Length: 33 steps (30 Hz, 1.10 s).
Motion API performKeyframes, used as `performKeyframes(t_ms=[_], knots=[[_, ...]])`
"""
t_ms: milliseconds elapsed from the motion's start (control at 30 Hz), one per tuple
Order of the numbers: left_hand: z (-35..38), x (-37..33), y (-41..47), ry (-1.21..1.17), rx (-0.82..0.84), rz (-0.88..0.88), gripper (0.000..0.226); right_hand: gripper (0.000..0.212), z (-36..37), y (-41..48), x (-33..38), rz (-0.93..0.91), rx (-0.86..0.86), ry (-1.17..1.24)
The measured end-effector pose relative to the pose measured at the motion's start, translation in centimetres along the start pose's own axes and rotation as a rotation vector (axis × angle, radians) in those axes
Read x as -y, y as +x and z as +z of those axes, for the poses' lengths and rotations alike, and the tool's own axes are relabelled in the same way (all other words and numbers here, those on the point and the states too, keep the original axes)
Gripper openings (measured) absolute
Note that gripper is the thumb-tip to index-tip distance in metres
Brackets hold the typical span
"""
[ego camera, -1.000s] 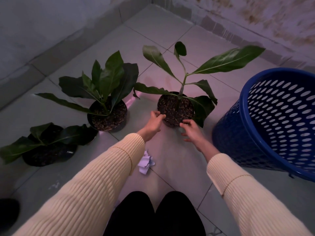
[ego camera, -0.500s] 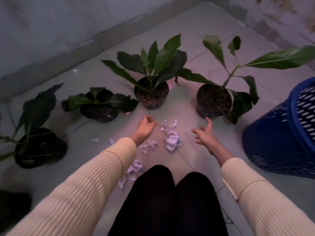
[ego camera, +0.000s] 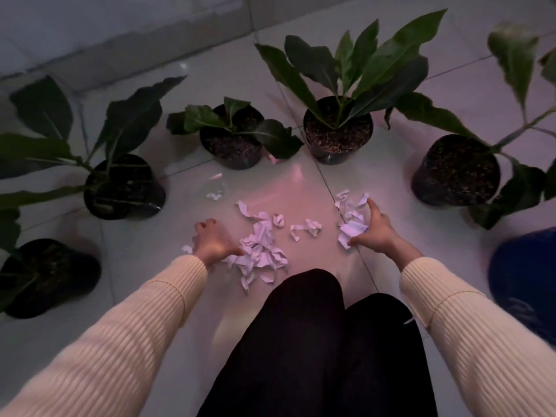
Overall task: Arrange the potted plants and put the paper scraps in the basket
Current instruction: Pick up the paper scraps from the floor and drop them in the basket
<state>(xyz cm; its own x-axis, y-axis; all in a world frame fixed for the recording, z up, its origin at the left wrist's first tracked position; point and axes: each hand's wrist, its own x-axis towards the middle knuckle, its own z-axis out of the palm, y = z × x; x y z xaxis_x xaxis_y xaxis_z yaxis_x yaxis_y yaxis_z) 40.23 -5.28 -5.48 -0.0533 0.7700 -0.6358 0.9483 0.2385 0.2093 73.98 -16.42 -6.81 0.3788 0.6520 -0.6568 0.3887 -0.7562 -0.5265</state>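
Several black potted plants stand in an arc on the tiled floor: pots at the far left [ego camera: 45,278], left [ego camera: 123,188], middle left [ego camera: 231,142], middle [ego camera: 337,130] and right [ego camera: 454,170]. White paper scraps lie inside the arc, a big pile [ego camera: 261,254] in front of my knees and a smaller pile [ego camera: 350,216] to its right. My left hand [ego camera: 212,242] rests on the floor, fingers spread, thumb touching the big pile. My right hand [ego camera: 376,233] cups the smaller pile, its fingers apart. The blue basket [ego camera: 523,281] shows at the right edge.
Loose scraps [ego camera: 304,228] lie between the two piles, and a few more [ego camera: 213,195] lie nearer the pots. My dark-trousered knees [ego camera: 316,326] take up the lower middle. A wall base [ego camera: 120,40] runs behind the plants.
Both hands left the right pot and dropped to the floor onto the paper scraps. The view swung left and down, so more pots show and the basket slid to the edge.
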Motion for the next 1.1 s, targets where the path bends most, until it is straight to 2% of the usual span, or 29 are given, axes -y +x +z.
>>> performKeyframes(t_ms=[167, 267, 367, 533, 733, 900, 1100], knots=[[0.9, 0.1, -0.2, 0.056, 0.141, -0.057, 0.134, 0.131, -0.6, 1.6, 1.0, 0.093, 0.06, -0.092], [1.8, -1.3, -0.2, 0.1, 0.135, -0.009, 0.137, 0.135, -0.5, 2.2, 1.3, 0.126, 0.085, -0.109], [3.0, -2.7, -0.1, 0.015, 0.112, 0.035, 0.145, 0.135, 0.2, 2.8, 1.9, 0.141, 0.08, -0.105], [4.8, -5.4, -0.2, -0.052, 0.103, 0.14, 0.147, 0.129, 3.0, 2.7, 3.3, 0.087, 0.126, -0.062], [6.7, -8.1, -0.1, -0.032, 0.156, 0.224, 0.143, 0.137, 7.1, 1.3, 5.3, -0.021, 0.205, -0.239], [8.0, -8.6, 0.5, 0.029, 0.139, 0.36, 0.127, 0.139, 9.7, 0.1, 6.2, -0.109, 0.258, -0.396], [8.7, -7.2, 1.2, -0.173, 0.083, 0.432, 0.075, 0.107, 10.7, 0.3, 5.4, -0.21, 0.129, -0.31]])
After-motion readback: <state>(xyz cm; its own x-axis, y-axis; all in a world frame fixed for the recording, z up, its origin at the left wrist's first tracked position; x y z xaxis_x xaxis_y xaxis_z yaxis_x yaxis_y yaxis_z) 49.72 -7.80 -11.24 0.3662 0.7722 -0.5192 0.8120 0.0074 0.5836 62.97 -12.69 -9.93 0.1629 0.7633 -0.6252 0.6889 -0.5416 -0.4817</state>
